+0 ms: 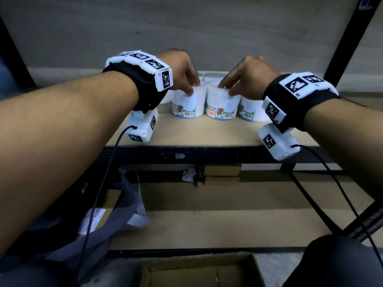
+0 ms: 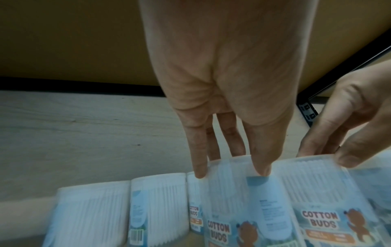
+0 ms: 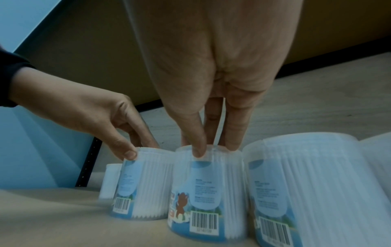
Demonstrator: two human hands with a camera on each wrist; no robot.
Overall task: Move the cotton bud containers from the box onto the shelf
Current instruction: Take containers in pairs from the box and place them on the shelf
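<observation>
While open board is lying along the shelf (image 1: 207,133) front edge, containers are crowding behind and beside. Your left hand (image 1: 180,69) is gripping one cotton bud container (image 1: 187,102) by its top rim, your right hand (image 1: 246,75) its neighbour (image 1: 222,104), both standing upright on the shelf, fingers narrowly curled. The box (image 1: 203,270) is sitting below you.

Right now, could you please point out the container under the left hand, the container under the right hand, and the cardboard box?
Left-hand container (image 1: 187,105): head view, on its label front.
Right-hand container (image 1: 221,107): head view, on its label front.
Cardboard box (image 1: 199,266): head view, on its inner back wall.
</observation>
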